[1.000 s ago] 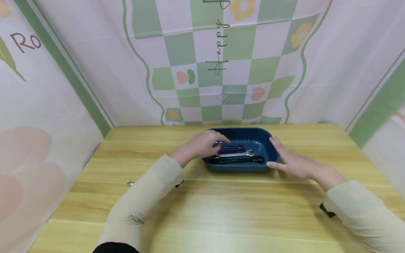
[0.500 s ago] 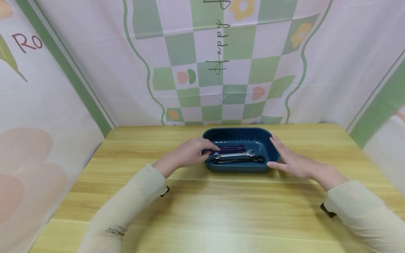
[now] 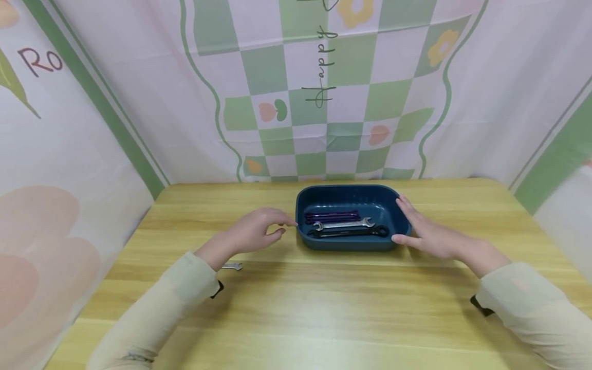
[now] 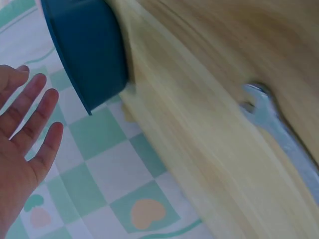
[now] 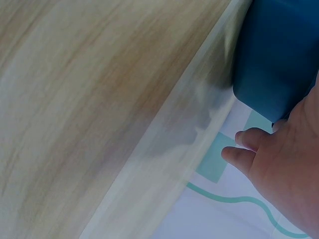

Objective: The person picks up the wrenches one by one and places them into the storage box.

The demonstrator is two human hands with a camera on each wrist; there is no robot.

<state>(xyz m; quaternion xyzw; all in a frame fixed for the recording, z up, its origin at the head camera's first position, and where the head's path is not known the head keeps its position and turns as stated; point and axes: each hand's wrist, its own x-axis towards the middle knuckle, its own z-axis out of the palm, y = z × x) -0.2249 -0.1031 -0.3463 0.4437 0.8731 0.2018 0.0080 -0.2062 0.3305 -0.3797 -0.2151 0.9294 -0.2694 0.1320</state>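
Note:
A dark blue bin [image 3: 349, 245] holds several wrenches: purple wrenches [image 3: 332, 217] at the back, a silver open-end wrench [image 3: 344, 224] in the middle, and a black wrench [image 3: 349, 233] in front. My left hand [image 3: 254, 231] is just off the bin's left end, fingers extended and holding nothing. Beneath the left wrist another silver wrench [image 3: 233, 266] lies on the table, partly hidden by the arm; its open end shows in the left wrist view [image 4: 271, 117]. With fingers and thumb spread, my right hand [image 3: 430, 236] rests against the right end of the bin.
The bin stands near the back edge of the wooden table [image 3: 324, 313]. Behind it hangs a green-and-white checked cloth [image 3: 310, 139], and printed cloth also covers the left and right sides.
My left hand has come out of the bin and moved left. The silver wrench on the table shows at a different part as the left arm shifts. My right hand keeps its place.

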